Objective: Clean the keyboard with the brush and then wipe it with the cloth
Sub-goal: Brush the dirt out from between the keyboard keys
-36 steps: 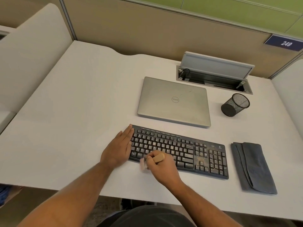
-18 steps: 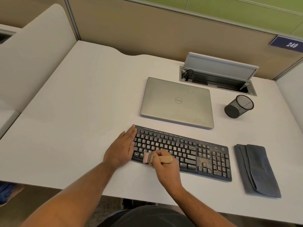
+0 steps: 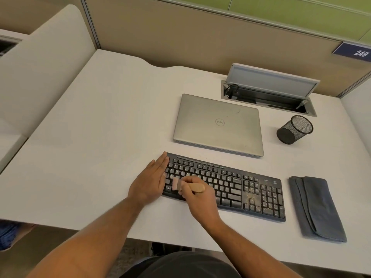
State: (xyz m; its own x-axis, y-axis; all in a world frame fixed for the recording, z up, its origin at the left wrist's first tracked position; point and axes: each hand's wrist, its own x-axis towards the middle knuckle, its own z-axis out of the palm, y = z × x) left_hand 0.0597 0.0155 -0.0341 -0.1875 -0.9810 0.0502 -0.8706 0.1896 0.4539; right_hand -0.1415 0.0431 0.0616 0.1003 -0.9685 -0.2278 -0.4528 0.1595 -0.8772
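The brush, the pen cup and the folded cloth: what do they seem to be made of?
The brush looks like pale, unvarnished wood at the handle, by its matte tan colour; its bristles are too blurred to judge. The pen cup seems to be black metal mesh, since its wall is see-through. The cloth looks like soft grey-blue fabric, perhaps microfibre: matte, with limp folds.

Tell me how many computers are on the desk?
1: a closed silver Dell laptop lies flat behind the black keyboard, left of the mesh pen cup. None seem hidden.
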